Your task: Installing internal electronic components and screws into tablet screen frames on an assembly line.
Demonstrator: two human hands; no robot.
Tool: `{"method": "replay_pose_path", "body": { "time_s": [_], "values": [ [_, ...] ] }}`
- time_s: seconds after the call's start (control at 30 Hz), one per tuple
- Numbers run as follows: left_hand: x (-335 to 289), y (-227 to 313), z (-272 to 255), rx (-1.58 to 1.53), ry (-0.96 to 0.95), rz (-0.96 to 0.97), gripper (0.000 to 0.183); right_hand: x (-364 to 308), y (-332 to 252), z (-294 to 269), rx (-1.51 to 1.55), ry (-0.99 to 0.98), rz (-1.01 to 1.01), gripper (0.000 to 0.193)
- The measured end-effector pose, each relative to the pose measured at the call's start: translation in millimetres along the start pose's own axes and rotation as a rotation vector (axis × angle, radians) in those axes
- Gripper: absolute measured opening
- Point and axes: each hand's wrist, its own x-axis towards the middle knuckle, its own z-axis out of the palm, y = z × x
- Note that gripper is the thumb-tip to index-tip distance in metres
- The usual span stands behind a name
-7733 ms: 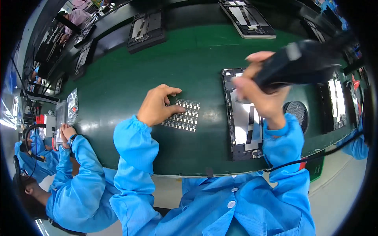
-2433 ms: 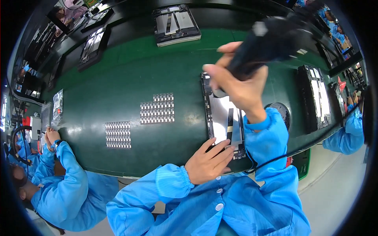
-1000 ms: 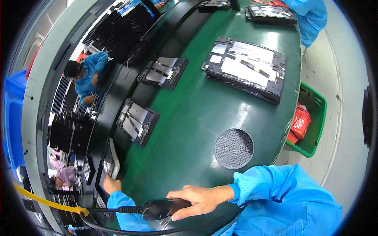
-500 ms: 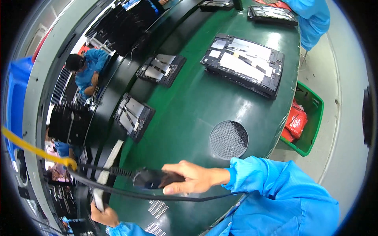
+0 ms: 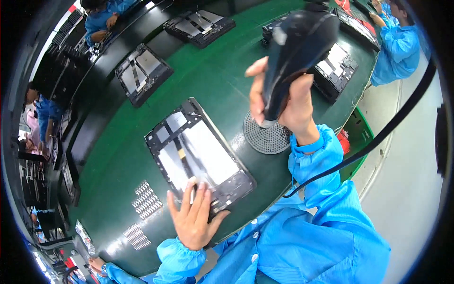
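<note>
An opened flat tablet-like device (image 5: 215, 151) lies on the green table before me, its silver battery panels and dark ribbon strips facing up. Spread across its near end is my left hand (image 5: 194, 222), fingers apart and flat on the frame. My right hand (image 5: 298, 102) is wrapped round a black corded electric screwdriver (image 5: 302, 40), lifted above the table, its narrow metal-tipped end pointing down. Behind that tip sits a round grey dish (image 5: 265, 142) with a grid of holes; the screwdriver and hand cover part of it.
Small silver parts (image 5: 146, 201) lie in rows on the left. Further opened devices (image 5: 142, 73) rest along the far side, with a stack (image 5: 336, 71) at right. A green bin (image 5: 359, 142) stands beyond the table edge. Co-workers sit around; another person's hand (image 5: 97, 262) is lower left.
My view has shifted. My right hand has raised the screwdriver and turned its tip downward. My left hand, closed on a pale strip-like edge before, now lies spread on the device in front of me.
</note>
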Motion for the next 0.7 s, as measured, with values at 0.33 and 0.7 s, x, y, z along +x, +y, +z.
{"method": "replay_pose_path", "body": {
  "time_s": [0.33,0.7],
  "values": [
    [10.5,-9.0,41.8,-0.320,0.075,0.161,0.049,-16.7,17.4,-13.1,-0.180,0.107,-0.006,0.088],
    [34.5,-27.3,25.5,-0.758,0.482,-0.390,0.021,-11.9,29.3,-16.5,-0.013,0.147,-0.064,0.070]
  ]
}}
